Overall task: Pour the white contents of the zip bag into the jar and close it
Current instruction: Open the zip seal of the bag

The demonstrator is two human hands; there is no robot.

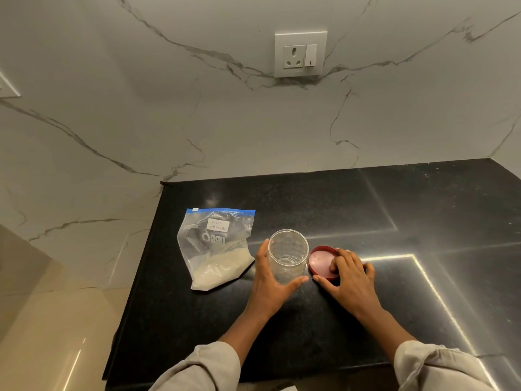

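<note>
A clear empty jar (287,253) stands upright and uncovered on the black counter (394,210). My left hand (269,280) wraps around its lower part. Just right of the jar lies its red lid (320,259), inner side up, with my right hand (349,273) resting on it, fingers over its right half. To the left of the jar lies a clear zip bag (217,246) with a blue zip strip and a "milk powder" label. White powder fills its lower end, and the zip looks shut.
A marble wall with a white socket and switch plate (300,54) rises behind the counter. The counter's left edge drops to a beige floor (56,320). Its front edge runs just before my sleeves.
</note>
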